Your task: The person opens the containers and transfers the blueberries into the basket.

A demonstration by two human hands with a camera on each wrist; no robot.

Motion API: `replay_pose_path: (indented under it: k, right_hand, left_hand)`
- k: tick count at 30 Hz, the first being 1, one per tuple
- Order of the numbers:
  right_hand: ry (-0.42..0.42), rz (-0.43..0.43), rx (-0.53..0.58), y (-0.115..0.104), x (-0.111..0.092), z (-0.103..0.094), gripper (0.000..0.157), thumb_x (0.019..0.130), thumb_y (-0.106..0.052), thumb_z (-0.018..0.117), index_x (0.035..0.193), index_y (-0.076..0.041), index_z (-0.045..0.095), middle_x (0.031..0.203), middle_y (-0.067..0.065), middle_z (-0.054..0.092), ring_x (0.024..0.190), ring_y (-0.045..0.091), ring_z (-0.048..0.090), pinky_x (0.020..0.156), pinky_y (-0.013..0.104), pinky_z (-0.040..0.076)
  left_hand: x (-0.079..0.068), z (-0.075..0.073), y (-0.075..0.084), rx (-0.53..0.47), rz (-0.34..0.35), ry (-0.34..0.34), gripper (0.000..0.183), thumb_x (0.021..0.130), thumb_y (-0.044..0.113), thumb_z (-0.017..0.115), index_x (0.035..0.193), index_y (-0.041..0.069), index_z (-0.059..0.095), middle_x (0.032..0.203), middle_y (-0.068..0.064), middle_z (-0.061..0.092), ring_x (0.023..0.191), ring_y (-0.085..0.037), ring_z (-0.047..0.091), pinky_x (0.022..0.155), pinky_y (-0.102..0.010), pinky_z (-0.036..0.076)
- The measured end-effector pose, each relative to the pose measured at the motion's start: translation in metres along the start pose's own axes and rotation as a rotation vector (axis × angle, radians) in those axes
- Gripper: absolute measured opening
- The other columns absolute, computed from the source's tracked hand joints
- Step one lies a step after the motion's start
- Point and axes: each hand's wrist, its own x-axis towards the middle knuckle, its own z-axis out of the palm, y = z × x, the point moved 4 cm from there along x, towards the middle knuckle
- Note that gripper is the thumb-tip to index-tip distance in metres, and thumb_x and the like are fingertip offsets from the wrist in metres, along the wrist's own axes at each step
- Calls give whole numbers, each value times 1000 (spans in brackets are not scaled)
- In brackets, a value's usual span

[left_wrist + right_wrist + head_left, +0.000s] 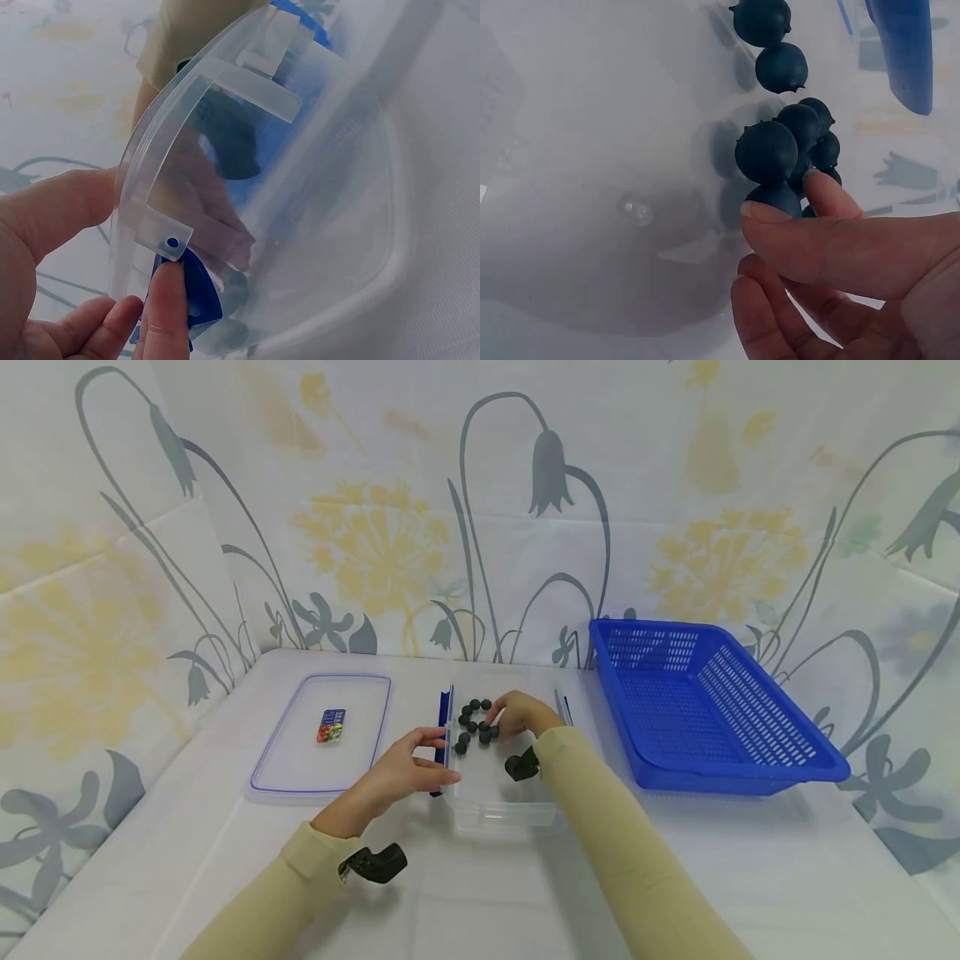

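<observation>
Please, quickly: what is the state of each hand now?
Left hand: open, fingers touching the clear container at its blue latch.
Right hand: closed, pinching a dark ball between thumb and finger.

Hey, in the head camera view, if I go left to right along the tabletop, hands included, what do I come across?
Clear lid → left hand → dark balls → right hand → blue basket.
</observation>
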Motion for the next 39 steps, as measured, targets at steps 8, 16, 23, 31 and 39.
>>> replay_pose_path:
  k: [8,16,23,31,39]
  right_hand:
    - [-48,-27,12,-3,-12,2,26,72,13,71,91,-2,64,87,4,52,62,12,44,54,18,40]
    - [-38,-171,-36,-18,-29,-16,23,75,8,70,94,-3,65,82,4,55,68,13,51,65,23,50]
    - [-15,-285,9,-30,-44,-42,23,78,4,71,98,-2,63,93,10,61,78,18,58,79,34,52]
    - [57,-349,55,-21,-67,-73,23,81,1,68,102,-2,59,92,12,58,81,22,57,80,34,51]
    - [146,-329,50,3,-86,-100,27,84,-6,67,108,-3,56,97,13,59,89,27,58,84,40,46]
  left_hand:
    - [0,0,1,-10,1,-3,73,78,11,76,139,8,38,130,-13,43,99,-24,56,78,-36,54]
    - [1,3,-1,-21,-3,-8,72,78,11,75,139,8,38,131,-13,43,96,-22,58,78,-36,53]
    - [-2,3,1,-13,-22,9,71,78,10,75,140,9,39,132,-12,43,96,-21,58,79,-37,53]
    - [1,4,-1,-2,-32,28,71,78,10,76,139,11,40,131,-10,44,96,-21,58,79,-36,53]
    - [-2,2,-1,-1,-29,42,74,76,12,78,139,11,40,132,-11,44,99,-23,57,79,-36,53]
